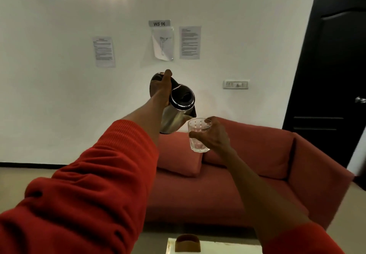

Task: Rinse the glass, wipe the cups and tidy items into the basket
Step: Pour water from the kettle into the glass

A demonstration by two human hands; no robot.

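left hand: raised at arm's length, fingers wrapped round the black handle of a steel electric kettle with a black rim and open black lid; red ribbed sleeve pushed back from the wrist.
kettle: tilted forward and to the right, spout lowered to the lip of the glass, just above it; whether water runs cannot be told.
right hand: held out beside the kettle, thumb in front and fingers behind, clamped on a clear patterned drinking glass.
glass: upright in the air, in front of the sofa back, just below and right of the kettle's spout; a little clear liquid may sit at its base, not certain.
red fabric sofa with a loose cushion: against the white wall, beneath both hands.
white tabletop: at the bottom edge, carrying a brown rounded object, only partly in view.
printed paper sheets and a "ws 06" label: taped to the wall.
black door: at the right, shut.
switch plate: on the wall, right of the kettle.
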